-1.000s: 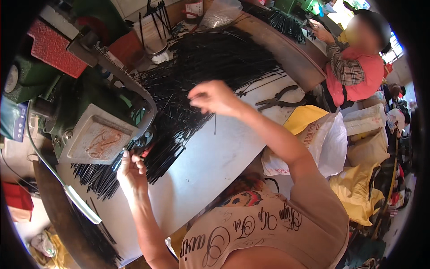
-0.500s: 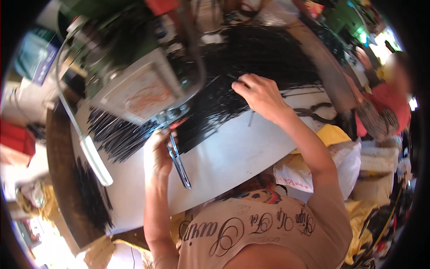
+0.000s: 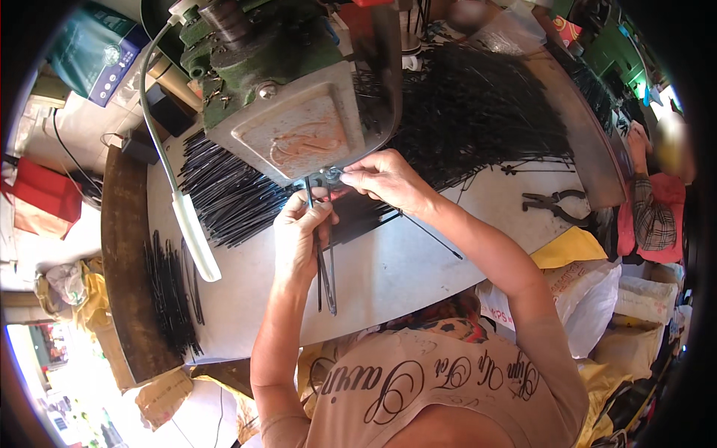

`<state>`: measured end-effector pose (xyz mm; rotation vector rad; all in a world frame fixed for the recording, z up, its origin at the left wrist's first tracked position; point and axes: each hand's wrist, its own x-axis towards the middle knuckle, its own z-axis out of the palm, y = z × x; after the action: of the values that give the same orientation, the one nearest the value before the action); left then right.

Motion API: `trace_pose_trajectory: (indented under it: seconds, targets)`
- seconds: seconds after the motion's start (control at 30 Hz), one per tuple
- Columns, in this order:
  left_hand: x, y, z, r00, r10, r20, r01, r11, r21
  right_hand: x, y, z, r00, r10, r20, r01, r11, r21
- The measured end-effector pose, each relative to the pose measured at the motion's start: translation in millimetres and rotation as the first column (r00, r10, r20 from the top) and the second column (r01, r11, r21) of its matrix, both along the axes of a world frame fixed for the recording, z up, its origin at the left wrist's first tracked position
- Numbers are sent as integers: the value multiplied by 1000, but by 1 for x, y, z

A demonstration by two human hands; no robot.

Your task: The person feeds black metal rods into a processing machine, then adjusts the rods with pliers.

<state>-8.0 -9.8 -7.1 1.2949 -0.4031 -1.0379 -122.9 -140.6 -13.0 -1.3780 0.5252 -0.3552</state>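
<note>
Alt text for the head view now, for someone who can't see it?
A person's left hand, gripping thin dark pieces, and right hand are close together at the lower edge of a green machine. Black rods lie heaped on the pale table; pliers lie at its right.

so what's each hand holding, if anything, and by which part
The left hand holds dark rods near their upper ends. The right hand has its fingers at the machine; whether it holds anything cannot be told.
</note>
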Motion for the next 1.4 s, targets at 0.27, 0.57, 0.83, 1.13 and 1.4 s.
trace_pose_trajectory:
  seconds: [0.27,0.57,0.83,1.13,1.4]
  targets:
    - [2,-1,4,999,-5,-35,5,1000,-9,3,2,3,999,-23,40,23,1000,-3]
    - [1,-2,3,999,-19,-26,19,1000,8,6,1,3,999,-9,47,11,998,-56]
    - [-1,-2,5,999,-15,33,13,999,38,9,4,1,998,-42,54,46,996,-75]
    - [9,5,4,995,-78,62,73,994,84,1,6,7,998,-19,-56,27,990,136]
    - [0,0,3,999,-48,-2,48,999,-3,3,16,8,998,-53,30,46,975,220]
